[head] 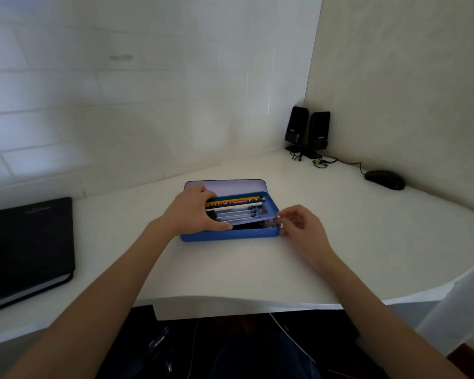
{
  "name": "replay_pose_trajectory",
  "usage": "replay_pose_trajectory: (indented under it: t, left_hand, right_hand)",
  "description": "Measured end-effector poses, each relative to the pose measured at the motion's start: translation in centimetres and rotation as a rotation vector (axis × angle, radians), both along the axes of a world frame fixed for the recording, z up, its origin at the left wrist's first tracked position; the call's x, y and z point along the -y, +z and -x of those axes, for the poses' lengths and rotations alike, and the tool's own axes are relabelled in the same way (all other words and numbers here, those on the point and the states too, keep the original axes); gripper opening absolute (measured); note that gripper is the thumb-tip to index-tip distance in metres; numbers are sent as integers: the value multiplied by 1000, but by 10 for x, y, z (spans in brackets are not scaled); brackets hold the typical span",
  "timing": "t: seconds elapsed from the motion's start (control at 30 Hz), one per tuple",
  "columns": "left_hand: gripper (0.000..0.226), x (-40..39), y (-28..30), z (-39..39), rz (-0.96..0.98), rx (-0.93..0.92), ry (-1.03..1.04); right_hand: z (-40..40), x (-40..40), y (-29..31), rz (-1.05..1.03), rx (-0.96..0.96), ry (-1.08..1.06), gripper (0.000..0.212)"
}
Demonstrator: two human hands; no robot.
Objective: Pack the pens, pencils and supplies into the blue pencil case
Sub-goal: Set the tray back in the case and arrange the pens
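The blue pencil case (230, 236) lies open in the middle of the white desk, its pale lid (230, 186) tipped back. Inside, several pencils and pens (236, 205) lie side by side lengthwise. My left hand (192, 212) rests over the case's left end, fingers spread across the ends of the pens and thumb at the front edge. My right hand (301, 224) is at the case's right end, pinching a small clear item (271, 222) at the front right corner; I cannot tell exactly what it is.
A closed black notebook (25, 250) lies at the desk's left. Two black speakers (307, 131) with cables stand in the far right corner, and a black mouse (385, 179) sits beside the right wall. The desk's front edge (230, 302) curves just below my forearms.
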State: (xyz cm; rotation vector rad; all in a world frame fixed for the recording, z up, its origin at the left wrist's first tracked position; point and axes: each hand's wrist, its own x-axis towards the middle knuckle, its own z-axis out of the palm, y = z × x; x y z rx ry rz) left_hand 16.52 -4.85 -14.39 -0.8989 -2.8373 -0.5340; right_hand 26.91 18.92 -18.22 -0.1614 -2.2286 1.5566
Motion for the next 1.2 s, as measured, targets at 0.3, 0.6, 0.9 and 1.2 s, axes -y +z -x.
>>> replay_pose_trajectory:
  t: [0.3,0.6,0.9,1.2]
  left_hand:
    - [91,2,-5,3,-6,84,-48]
    - [103,8,-11,7,-6,189,-66]
    - [116,30,-16,8,-233,351,-46]
    - [87,63,-34,9,-466,397,54]
  right_hand:
    - [18,4,-2,-45,-27,-9,23]
    - [35,15,-3,-173,28,46,34]
    - [36,15,-6,-333,75,31,37]
    - [37,17,-7,-374,92,30,36]
